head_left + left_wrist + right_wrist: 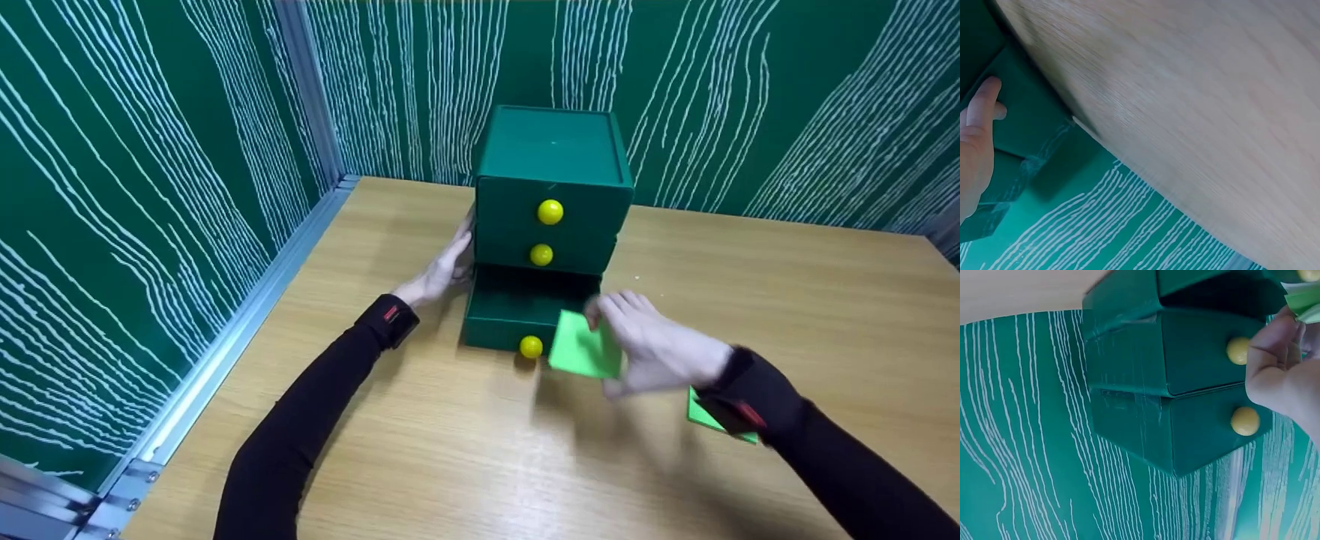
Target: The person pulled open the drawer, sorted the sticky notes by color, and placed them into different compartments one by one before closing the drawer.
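A small green drawer cabinet (555, 146) with yellow ball knobs stands on the table; its bottom drawer (491, 331) is pulled out and the two upper ones are closed. My left hand (442, 271) rests against the cabinet's left side, fingers extended along the wall in the left wrist view. Just in front of the open drawer's right corner, my right hand (660, 345) pinches a square green paper note (583, 351) between thumb and fingers. Only a corner of that note (1304, 305) shows in the right wrist view. A second green note (703, 415) lies on the table, partly hidden by my right wrist.
The wooden table (420, 450) meets a green back wall (525, 45) with white wavy lines. A similar panel stands at the left, with a metal rail (247, 296) along the table's edge. The bottom drawer's yellow knob (531, 347) sticks out forward.
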### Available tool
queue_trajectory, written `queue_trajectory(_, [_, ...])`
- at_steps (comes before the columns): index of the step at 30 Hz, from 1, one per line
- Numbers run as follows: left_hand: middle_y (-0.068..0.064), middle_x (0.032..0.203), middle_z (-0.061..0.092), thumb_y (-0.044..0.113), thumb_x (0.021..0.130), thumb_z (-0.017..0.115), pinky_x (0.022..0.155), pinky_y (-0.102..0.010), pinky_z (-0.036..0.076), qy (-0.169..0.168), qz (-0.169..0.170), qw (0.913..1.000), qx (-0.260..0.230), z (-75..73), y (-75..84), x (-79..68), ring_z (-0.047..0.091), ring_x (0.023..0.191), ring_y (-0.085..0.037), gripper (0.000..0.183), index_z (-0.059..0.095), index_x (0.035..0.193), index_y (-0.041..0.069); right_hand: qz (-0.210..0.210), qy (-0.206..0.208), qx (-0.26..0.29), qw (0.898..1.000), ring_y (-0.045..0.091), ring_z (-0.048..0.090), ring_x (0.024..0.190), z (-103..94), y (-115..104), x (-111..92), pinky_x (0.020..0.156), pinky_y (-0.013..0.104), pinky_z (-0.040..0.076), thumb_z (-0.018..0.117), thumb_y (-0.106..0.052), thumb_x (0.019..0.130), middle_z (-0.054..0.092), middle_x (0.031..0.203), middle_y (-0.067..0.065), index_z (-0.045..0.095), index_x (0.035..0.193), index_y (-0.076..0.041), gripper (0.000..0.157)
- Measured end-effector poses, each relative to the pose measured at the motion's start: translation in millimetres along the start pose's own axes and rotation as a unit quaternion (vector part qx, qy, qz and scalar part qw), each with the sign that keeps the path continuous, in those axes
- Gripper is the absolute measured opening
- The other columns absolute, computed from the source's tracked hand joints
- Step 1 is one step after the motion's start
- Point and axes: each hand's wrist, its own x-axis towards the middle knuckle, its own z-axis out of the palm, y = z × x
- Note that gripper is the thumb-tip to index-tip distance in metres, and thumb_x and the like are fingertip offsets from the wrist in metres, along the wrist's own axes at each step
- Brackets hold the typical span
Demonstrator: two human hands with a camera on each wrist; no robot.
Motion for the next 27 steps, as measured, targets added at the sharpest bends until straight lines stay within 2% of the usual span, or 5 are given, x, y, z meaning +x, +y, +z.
queue_trajectory(4, [-0.004,0.17,-0.013,0.039,0.104,0.016,0.121,-0.067,0.009,-0.003,-0.006,0.9999,-0.01,0.8,0.1,-1.0,-0.011,0.156,-0.027,0.066,-0.008,0.161,0.018,0.053,-0.019,0.064,0.996,0.023,0.043,0.096,2.4,11,32,0.082,0.034,0.035,0.083,-0.02,0.06,0.05,0.105,0.009,0.046,0.105,-0.007,0.06])
queue_trajectory(8, [-0.006,0.169,-0.013,0.038,0.105,0.016,0.122,-0.064,0.008,-0.007,-0.008,0.9999,-0.009,3.3,-0.8,-0.8,-0.011,0.157,-0.027,0.066,-0.009,0.161,0.015,0.137,-0.041,0.113,0.983,0.026,0.045,0.098,9.7,17,54,0.078,0.033,0.036,0.078,-0.022,0.07,0.05,0.108,0.011,0.048,0.102,-0.009,0.045])
queue_trajectory(15, [-0.008,0.169,-0.014,0.039,0.104,0.016,0.125,-0.058,0.01,-0.004,-0.026,0.9996,-0.01,4.4,1.0,-1.3,-0.009,0.157,-0.028,0.067,-0.008,0.161,0.013,0.243,-0.032,0.137,0.96,0.034,0.047,0.105,30.4,11,75,0.083,0.04,0.042,0.076,-0.03,0.074,0.047,0.12,0.017,0.052,0.092,-0.01,0.036])
queue_trajectory(18, [-0.006,0.169,-0.015,0.041,0.103,0.017,0.122,-0.062,0.014,-0.007,-0.034,0.9994,-0.008,3.2,1.6,-1.1,-0.01,0.157,-0.028,0.068,-0.009,0.161,0.015,0.264,-0.009,0.13,0.956,0.036,0.046,0.106,39.7,8,82,0.086,0.045,0.042,0.077,-0.032,0.074,0.046,0.122,0.018,0.053,0.09,-0.009,0.037])
queue_trajectory(27, [-0.008,0.17,-0.008,0.033,0.106,0.014,0.127,-0.05,-0.001,0.0,0.009,0.9998,0.02,-0.5,-2.4,0.8,-0.009,0.157,-0.026,0.063,-0.006,0.161,0.01,0.266,0.092,0.069,0.957,0.039,0.053,0.093,72.7,7,99,0.086,0.051,0.047,0.083,-0.05,0.075,0.046,0.113,0.021,0.058,0.087,-0.005,0.053])
